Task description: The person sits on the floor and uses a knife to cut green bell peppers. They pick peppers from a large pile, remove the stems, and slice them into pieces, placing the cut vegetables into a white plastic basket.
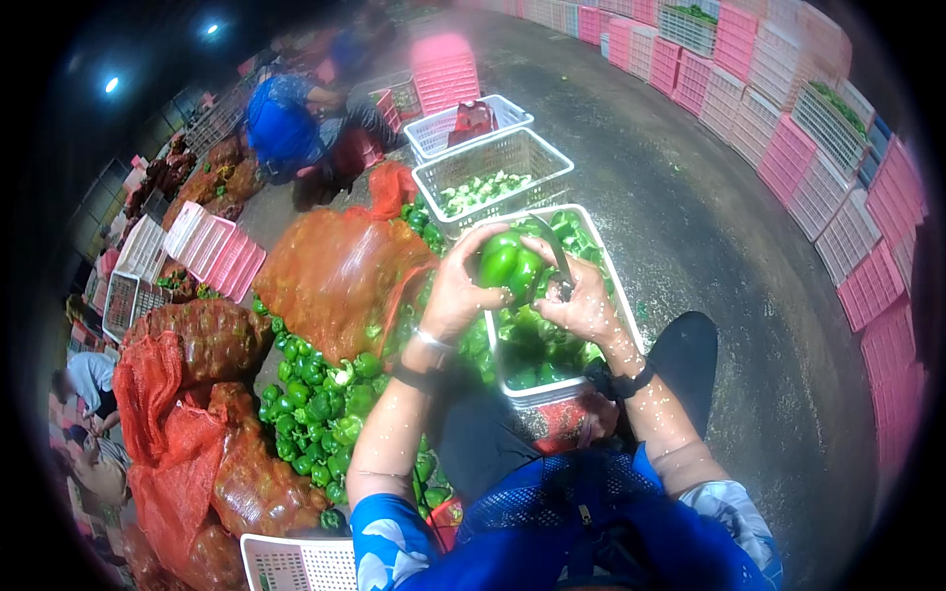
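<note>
A whole green bell pepper [510, 266] is gripped in my left hand [460, 288], thumb in front and fingers behind. My right hand [580, 303] is closed around a knife with a dark curved blade [554, 247] that stands up beside the pepper. The right fingertips are close to the pepper's right side; whether the blade touches it I cannot tell. Both hands are above a white plastic crate [627, 310] of green pepper pieces [543, 336]. Small pale specks, apparently seeds, cling to both forearms.
Loose green peppers [314, 414] lie on the left beside a full orange mesh sack [336, 277]. Beyond my crate, another white crate [473, 154] holds pale green trimmings [484, 192]. A crouching person [284, 125] works farther back. Stacked pink and white crates [791, 159] line the right.
</note>
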Demonstrator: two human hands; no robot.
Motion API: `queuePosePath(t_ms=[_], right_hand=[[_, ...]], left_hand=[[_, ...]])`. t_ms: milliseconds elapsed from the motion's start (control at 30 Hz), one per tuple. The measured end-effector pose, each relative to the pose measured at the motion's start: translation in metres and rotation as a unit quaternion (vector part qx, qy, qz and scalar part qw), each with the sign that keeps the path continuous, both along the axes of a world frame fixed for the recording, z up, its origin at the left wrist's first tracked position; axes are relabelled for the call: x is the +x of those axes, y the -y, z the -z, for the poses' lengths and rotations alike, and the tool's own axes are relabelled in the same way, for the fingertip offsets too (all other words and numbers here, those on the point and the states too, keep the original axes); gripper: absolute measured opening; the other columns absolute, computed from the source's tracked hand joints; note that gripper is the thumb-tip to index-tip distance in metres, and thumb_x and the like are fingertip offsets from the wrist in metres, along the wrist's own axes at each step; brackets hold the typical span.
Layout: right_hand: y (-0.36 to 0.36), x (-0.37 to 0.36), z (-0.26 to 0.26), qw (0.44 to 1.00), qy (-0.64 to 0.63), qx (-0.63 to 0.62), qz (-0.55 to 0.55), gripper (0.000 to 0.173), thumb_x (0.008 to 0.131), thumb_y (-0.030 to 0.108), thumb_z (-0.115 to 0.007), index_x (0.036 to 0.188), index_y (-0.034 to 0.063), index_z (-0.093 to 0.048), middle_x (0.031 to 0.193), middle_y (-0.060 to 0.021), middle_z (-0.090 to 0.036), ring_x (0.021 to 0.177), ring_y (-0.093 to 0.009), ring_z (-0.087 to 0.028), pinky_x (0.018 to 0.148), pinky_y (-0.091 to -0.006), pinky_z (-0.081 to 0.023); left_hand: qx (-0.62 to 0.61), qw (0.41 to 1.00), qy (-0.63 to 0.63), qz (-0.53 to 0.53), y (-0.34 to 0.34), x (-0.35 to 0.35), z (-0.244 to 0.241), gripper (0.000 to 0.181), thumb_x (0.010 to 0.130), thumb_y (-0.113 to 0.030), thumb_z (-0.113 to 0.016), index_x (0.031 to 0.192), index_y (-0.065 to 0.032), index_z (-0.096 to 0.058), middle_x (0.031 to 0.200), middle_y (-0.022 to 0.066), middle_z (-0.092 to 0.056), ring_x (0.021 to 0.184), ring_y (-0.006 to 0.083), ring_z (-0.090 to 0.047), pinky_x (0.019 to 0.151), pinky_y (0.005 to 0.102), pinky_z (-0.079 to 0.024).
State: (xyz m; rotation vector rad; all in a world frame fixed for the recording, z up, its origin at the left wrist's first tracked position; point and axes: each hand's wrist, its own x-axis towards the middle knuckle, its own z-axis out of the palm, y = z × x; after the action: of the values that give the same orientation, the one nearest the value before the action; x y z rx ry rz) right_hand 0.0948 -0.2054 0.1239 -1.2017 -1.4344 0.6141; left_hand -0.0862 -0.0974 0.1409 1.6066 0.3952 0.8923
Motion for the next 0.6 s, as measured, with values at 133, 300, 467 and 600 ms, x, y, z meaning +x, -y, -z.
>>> queuePosePath(t_ms=[133, 300, 467, 600], right_hand=[[0.007, 0.007, -0.003, 0.993, 0.072, 0.065, 0.064, 0.071, 0.074, -0.005, -0.055, 0.145, 0.0023, -0.049, 0.116, -0.0233, -0.065, 0.106, -0.036, -0.066, 0.088, -0.0387, -0.052], [0.007, 0.010, 0.023, 0.984, 0.153, 0.021, 0.086, 0.075, 0.081, 0.004, -0.056, 0.152, 0.0021, -0.033, 0.097, -0.0244, -0.064, 0.083, -0.042, -0.065, 0.078, -0.0472, -0.051], [-0.004, 0.013, 0.050, 0.979, 0.189, -0.014, 0.080, 0.072, 0.082, 0.004, -0.055, 0.150, -0.0012, -0.032, 0.079, -0.0231, -0.061, 0.074, -0.044, -0.062, 0.071, -0.0509, -0.049], [-0.006, 0.012, 0.064, 0.981, 0.180, -0.015, 0.072, 0.068, 0.082, 0.004, -0.055, 0.148, 0.0022, -0.036, 0.077, -0.0221, -0.061, 0.073, -0.044, -0.062, 0.070, -0.0512, -0.049]], left_hand=[[-0.122, 0.981, 0.149, -0.006, 0.013, 0.022, 0.012, 0.077, 0.061, 0.001, -0.078, 0.133, 0.0023, -0.051, 0.122, 0.0095, -0.062, 0.111, 0.0196, -0.063, 0.100, 0.0341, -0.051], [-0.099, 0.967, 0.227, -0.065, 0.009, 0.044, 0.032, 0.075, 0.063, 0.005, -0.076, 0.133, 0.0017, -0.047, 0.121, 0.0105, -0.062, 0.109, 0.0202, -0.063, 0.099, 0.0340, -0.053], [-0.116, 0.959, 0.247, -0.084, 0.006, 0.047, 0.048, 0.070, 0.065, 0.009, -0.071, 0.130, 0.0011, -0.047, 0.118, 0.0098, -0.061, 0.105, 0.0195, -0.064, 0.093, 0.0317, -0.055], [-0.192, 0.939, 0.277, -0.066, 0.004, 0.045, 0.052, 0.065, 0.067, 0.011, -0.066, 0.128, 0.0009, -0.048, 0.116, 0.0095, -0.061, 0.100, 0.0184, -0.064, 0.086, 0.0292, -0.057]])
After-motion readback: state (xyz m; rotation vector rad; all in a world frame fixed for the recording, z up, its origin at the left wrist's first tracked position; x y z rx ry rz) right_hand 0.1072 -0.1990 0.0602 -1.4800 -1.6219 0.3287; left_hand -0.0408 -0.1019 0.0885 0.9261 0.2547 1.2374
